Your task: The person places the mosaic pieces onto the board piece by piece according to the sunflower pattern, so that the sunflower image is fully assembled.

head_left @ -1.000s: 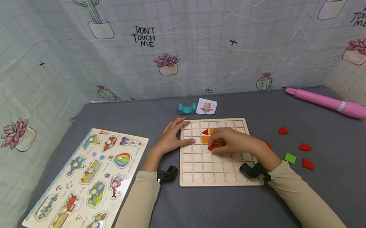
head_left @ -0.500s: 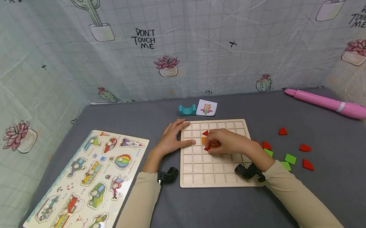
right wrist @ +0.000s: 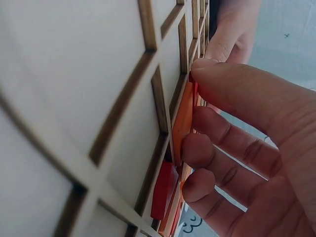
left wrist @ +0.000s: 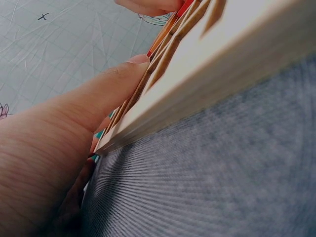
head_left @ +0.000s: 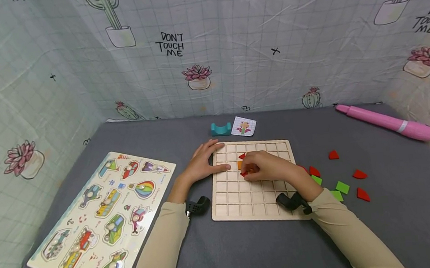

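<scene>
A wooden grid board [head_left: 238,197] lies flat on the grey cloth. My right hand [head_left: 264,166] is over its upper middle, pinching a small red piece [head_left: 243,174] between thumb and fingers; the fingers partly hide its shape. In the right wrist view, that red piece [right wrist: 195,91] is at an orange tile [right wrist: 182,128], with another red piece [right wrist: 164,190] set in the board. A red triangle [head_left: 242,156] and an orange square [head_left: 239,165] show beside the hand. My left hand [head_left: 202,164] rests at the board's left edge, fingers extended, thumb on top.
Loose red pieces [head_left: 360,174] and green squares [head_left: 342,187] lie right of the board. Behind it are a teal holder [head_left: 221,129] and a pattern card [head_left: 244,126]. A vehicle puzzle board [head_left: 128,214] lies left, a pink pen-shaped object [head_left: 389,122] at back right.
From a second ago, my right hand has shifted slightly left with the red piece, uncovering more red and green pieces by the wrist. Over the last half second it barely moves. The left hand stays.
</scene>
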A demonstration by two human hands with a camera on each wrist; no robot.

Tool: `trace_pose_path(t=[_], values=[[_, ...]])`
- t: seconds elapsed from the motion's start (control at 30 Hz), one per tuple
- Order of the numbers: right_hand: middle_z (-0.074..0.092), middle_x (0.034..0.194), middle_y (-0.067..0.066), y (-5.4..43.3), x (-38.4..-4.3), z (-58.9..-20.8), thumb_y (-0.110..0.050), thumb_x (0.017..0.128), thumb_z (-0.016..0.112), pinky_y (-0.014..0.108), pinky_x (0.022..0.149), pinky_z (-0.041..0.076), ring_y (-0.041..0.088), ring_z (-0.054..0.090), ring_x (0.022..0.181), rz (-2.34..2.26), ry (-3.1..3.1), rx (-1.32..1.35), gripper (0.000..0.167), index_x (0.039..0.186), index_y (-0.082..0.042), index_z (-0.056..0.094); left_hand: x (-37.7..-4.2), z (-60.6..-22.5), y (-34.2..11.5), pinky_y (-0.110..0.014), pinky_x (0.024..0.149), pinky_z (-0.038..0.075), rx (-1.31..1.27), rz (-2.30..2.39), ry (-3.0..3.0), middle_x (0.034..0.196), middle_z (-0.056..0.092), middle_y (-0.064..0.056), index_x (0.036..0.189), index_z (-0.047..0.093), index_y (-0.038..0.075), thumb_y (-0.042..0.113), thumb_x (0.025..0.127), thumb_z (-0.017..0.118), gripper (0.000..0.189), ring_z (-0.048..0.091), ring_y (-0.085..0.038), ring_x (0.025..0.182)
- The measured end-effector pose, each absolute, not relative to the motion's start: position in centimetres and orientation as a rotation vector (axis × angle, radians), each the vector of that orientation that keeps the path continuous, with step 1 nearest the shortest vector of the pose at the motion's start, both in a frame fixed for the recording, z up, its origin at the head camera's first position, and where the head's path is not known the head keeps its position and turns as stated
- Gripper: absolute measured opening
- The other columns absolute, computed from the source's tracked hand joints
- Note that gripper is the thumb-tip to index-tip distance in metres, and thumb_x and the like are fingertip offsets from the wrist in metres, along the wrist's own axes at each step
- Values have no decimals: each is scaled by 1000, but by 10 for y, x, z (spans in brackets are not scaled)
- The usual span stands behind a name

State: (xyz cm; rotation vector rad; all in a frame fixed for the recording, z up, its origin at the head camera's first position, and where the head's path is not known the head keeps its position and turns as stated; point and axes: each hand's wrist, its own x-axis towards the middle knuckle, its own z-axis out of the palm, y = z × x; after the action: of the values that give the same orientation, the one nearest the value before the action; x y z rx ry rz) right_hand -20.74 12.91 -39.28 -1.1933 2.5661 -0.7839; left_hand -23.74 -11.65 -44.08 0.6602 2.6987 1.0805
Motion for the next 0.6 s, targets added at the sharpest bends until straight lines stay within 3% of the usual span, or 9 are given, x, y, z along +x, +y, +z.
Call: trace_pose_path(t=[0.6], values=[[62,88,0,148,-201,-392,-14,88,73,27,65,46,14,52,73,-821,2542,-1142,9,95,-7,72,-237,-439,-116,-59,118,8,649,1075,2694,161,23,-7,149,42,15,36,86,74,74,5,-36,150]])
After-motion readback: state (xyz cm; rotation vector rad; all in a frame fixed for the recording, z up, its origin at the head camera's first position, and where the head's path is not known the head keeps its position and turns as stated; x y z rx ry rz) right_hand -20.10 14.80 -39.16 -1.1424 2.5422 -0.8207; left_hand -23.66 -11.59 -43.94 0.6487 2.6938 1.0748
